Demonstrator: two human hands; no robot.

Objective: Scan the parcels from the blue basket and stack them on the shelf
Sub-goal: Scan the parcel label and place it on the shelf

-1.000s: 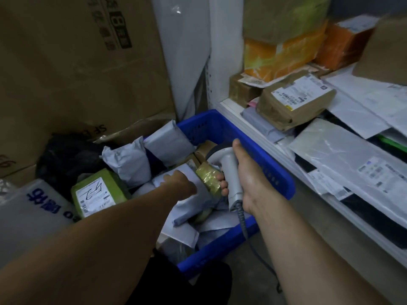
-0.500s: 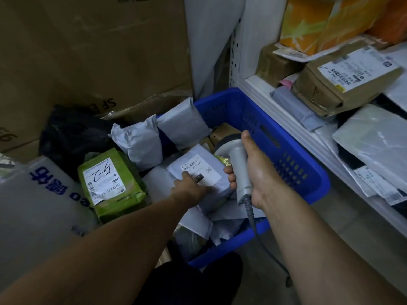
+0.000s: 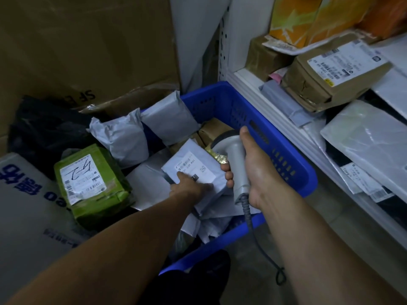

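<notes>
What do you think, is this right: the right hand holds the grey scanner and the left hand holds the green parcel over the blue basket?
Not quite. In the head view the left hand holds the pale grey parcel, not the green parcel, which lies untouched to the left. The right hand does hold the grey scanner over the blue basket.

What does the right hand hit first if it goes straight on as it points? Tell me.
Probably the brown cardboard box in the blue basket: the right hand, gripping the scanner, points up-left at it, past the white parcel the left hand holds. Depth unclear.
</notes>
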